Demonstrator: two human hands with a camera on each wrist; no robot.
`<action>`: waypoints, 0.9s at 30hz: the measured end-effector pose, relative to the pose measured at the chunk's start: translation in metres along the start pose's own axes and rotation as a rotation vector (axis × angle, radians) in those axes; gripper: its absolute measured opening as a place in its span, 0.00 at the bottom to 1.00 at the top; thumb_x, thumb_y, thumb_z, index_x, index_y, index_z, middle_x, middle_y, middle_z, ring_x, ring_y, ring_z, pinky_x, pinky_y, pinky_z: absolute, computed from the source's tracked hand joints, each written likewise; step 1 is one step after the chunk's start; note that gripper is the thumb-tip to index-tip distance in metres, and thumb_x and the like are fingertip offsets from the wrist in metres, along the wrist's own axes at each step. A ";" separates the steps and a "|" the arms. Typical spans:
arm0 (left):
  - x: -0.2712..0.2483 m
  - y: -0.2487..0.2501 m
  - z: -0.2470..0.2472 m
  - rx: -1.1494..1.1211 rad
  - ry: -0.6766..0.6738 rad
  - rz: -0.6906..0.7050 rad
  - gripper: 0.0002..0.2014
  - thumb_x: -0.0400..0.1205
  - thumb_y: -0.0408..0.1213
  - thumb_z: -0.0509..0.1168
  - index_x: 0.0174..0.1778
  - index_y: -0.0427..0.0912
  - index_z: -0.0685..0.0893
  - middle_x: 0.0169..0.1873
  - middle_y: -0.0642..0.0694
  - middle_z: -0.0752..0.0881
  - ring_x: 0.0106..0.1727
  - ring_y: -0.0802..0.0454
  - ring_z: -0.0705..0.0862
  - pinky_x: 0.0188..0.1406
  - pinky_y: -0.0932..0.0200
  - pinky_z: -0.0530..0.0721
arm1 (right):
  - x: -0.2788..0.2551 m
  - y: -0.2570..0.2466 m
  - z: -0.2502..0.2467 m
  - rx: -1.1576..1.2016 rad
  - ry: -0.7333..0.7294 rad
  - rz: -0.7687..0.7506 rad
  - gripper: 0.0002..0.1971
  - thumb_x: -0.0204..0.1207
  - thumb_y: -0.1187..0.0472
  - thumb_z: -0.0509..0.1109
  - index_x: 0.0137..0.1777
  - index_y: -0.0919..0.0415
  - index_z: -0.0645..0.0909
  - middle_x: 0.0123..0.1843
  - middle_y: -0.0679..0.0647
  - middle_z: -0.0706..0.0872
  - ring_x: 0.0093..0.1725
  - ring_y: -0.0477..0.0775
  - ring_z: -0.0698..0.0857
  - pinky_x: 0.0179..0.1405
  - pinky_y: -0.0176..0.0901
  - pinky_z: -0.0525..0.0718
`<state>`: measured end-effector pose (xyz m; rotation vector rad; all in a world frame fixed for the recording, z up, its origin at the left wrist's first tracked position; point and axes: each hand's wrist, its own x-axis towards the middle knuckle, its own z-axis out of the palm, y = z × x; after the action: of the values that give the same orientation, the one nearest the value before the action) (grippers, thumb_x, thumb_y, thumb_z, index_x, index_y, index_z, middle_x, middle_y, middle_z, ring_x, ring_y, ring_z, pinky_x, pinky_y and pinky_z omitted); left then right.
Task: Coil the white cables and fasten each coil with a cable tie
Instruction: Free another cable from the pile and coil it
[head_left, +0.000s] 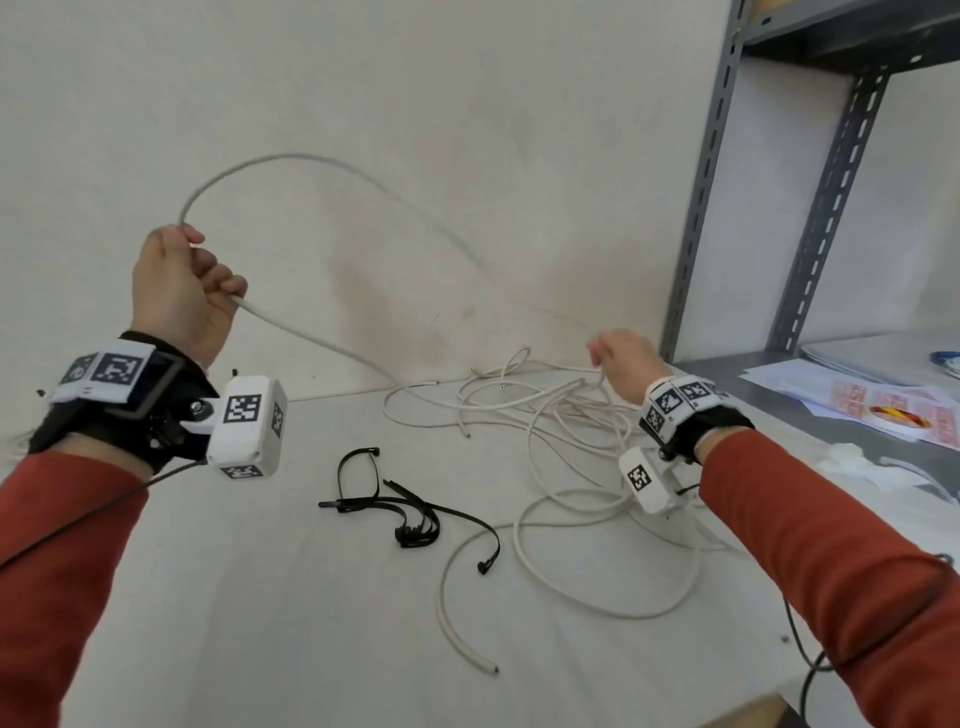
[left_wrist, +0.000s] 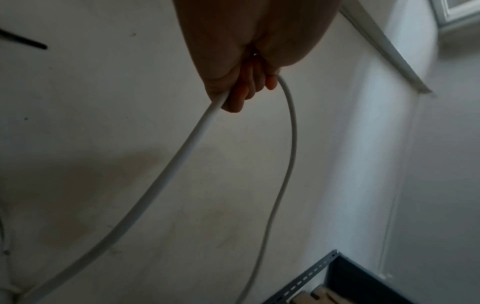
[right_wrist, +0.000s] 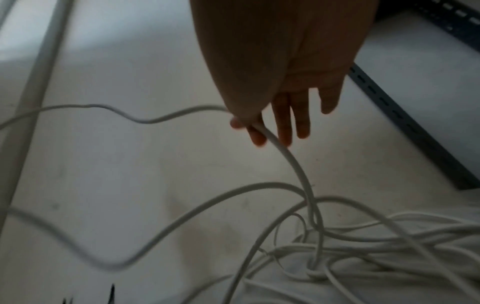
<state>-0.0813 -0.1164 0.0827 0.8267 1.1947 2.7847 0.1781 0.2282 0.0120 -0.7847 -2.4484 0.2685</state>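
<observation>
Gripping a thin, smooth, round white plastic cable (head_left: 291, 158), the left hand (head_left: 176, 291) is raised at 9 o'clock in the head view, fist clenched around it. The cable leaves the fist at top and bottom: the upper run arcs high toward 3 o'clock and descends to the right hand (head_left: 623, 364); the lower run drops to the tangled pile of white cables (head_left: 561, 415) on the flat white table (head_left: 260, 597). In the left wrist view, the curled fingers (left_wrist: 239, 96) enclose both runs of the cable (left_wrist: 182, 156).

The right hand, at 3 o'clock and lower than the left, pinches the cable between thumb and forefinger; in the right wrist view, the remaining fingers (right_wrist: 301, 121) extend loosely, and the cable (right_wrist: 293, 162) falls from the pinch into the pile.

A bundle of flat black plastic cable ties (head_left: 410, 514) lies on the table at 6 o'clock, just beside the pile. One loose cable end (head_left: 493, 669) points toward the near edge. A grey slotted metal shelf rack (head_left: 831, 208) stands at 2 o'clock, holding papers (head_left: 883, 405).
</observation>
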 end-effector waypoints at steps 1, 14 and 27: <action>-0.002 -0.003 0.000 0.026 -0.019 -0.002 0.13 0.87 0.35 0.45 0.38 0.46 0.68 0.18 0.55 0.60 0.21 0.57 0.58 0.25 0.67 0.62 | 0.001 -0.004 -0.005 0.151 0.139 -0.016 0.17 0.87 0.59 0.54 0.42 0.63 0.80 0.45 0.64 0.86 0.47 0.62 0.83 0.48 0.46 0.75; -0.040 -0.039 0.004 0.299 -0.165 -0.123 0.15 0.90 0.38 0.47 0.38 0.46 0.71 0.17 0.57 0.64 0.20 0.60 0.60 0.21 0.69 0.66 | 0.020 -0.044 -0.058 1.030 -0.143 0.510 0.13 0.85 0.65 0.49 0.43 0.61 0.72 0.14 0.46 0.63 0.11 0.42 0.56 0.12 0.27 0.53; -0.078 -0.030 0.024 0.702 -0.312 -0.310 0.13 0.85 0.40 0.59 0.40 0.37 0.82 0.33 0.44 0.80 0.33 0.49 0.80 0.33 0.64 0.87 | -0.006 -0.101 -0.109 0.459 -0.026 -0.215 0.11 0.83 0.64 0.61 0.52 0.62 0.86 0.31 0.49 0.73 0.28 0.41 0.67 0.28 0.31 0.65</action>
<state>-0.0088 -0.0949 0.0398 0.9397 2.0388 1.8958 0.1951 0.1448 0.1341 -0.3189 -2.3360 0.7267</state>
